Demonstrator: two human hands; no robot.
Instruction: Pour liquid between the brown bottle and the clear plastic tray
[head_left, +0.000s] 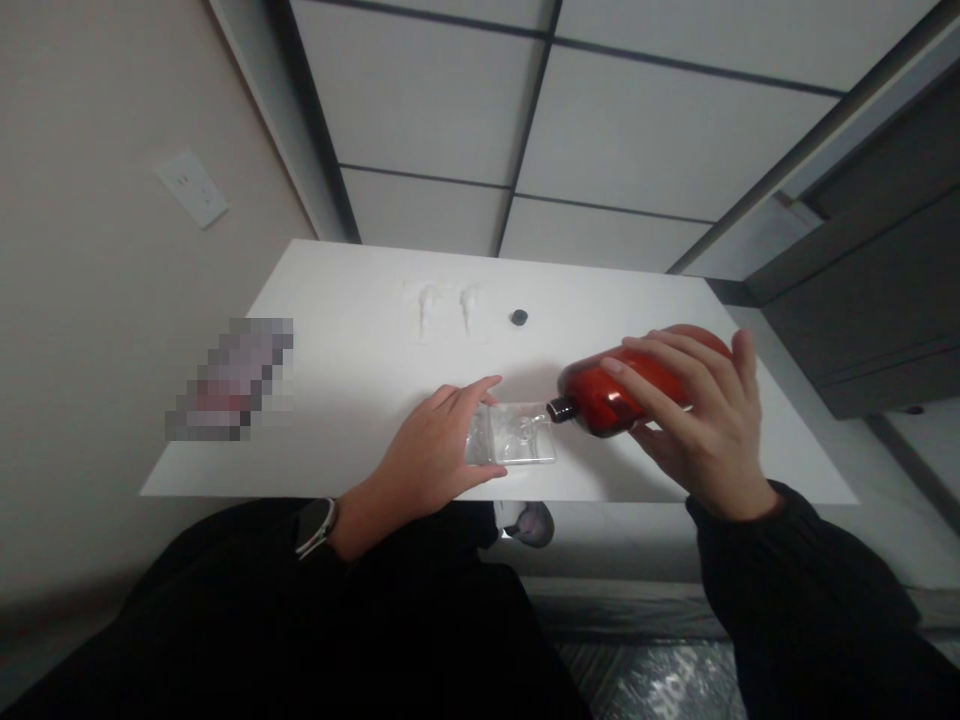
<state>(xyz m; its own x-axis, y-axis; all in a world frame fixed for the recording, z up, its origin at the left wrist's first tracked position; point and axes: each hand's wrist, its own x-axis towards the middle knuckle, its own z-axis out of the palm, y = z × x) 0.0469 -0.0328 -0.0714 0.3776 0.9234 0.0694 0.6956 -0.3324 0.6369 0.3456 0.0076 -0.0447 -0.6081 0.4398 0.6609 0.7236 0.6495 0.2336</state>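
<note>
My right hand (694, 420) grips a red-brown bottle (611, 395), tipped on its side with its black neck pointing left. The neck meets the mouth of a small clear container (517, 435) that stands on the white table (360, 350). My left hand (442, 445) wraps round the left side of that clear container and steadies it. A watch sits on my left wrist. Both sleeves are black.
A small black cap (519, 317) lies on the table farther back. Two small clear pump tops (446, 305) lie left of it. A blurred-out object (232, 380) rests at the table's left edge. A wall with an outlet (191, 188) is on the left, dark cabinets on the right.
</note>
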